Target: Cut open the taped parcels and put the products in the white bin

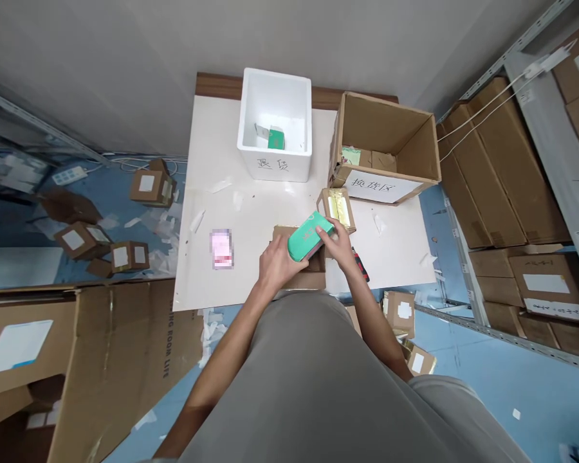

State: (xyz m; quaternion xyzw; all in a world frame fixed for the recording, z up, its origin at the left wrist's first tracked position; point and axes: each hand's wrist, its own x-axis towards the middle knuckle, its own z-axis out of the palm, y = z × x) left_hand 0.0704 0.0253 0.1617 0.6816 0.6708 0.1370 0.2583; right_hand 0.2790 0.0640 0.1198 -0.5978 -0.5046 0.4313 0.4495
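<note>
My left hand and my right hand both grip a green box with a pinkish side, held just above an opened brown carton at the near edge of the white table. My left hand closes on the box's near left end. The fingers of my right hand wrap its far right end. A second small opened carton with a shiny gold lining lies just beyond the green box.
A white foam bin holding a green box stands at the table's back. A large open cardboard box with a white label stands to its right. A pink item and a red-handled tool lie on the table. Small cartons litter the blue floor.
</note>
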